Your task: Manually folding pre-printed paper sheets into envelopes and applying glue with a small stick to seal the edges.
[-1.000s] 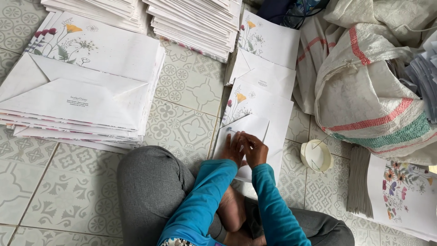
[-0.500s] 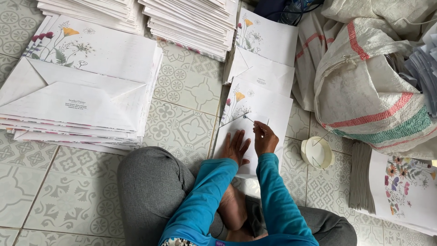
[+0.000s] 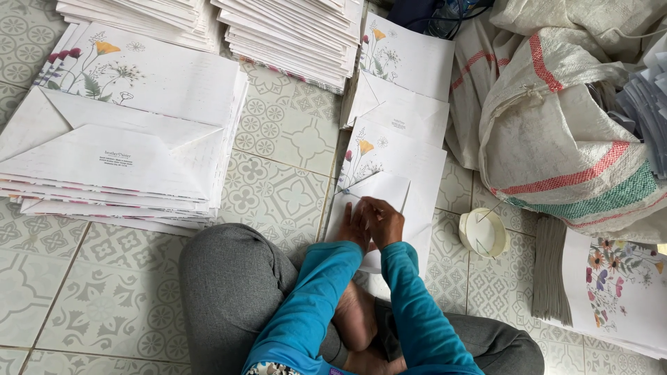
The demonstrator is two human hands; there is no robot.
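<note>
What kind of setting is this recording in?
Probably a home or small workshop floor used for hand-folding envelopes: patterned floor tiles, stacks of floral envelopes, and a woven sack beside the seated person.

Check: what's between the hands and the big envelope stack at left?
Head view: only bare patterned floor tile between the hands and the stack.

Pretty even, soft daylight here, no harsh glare. Only faint shadows under the paper stacks [image 3: 125,160]. Everything's sharp, with slight wide-angle stretch toward the corners.
</note>
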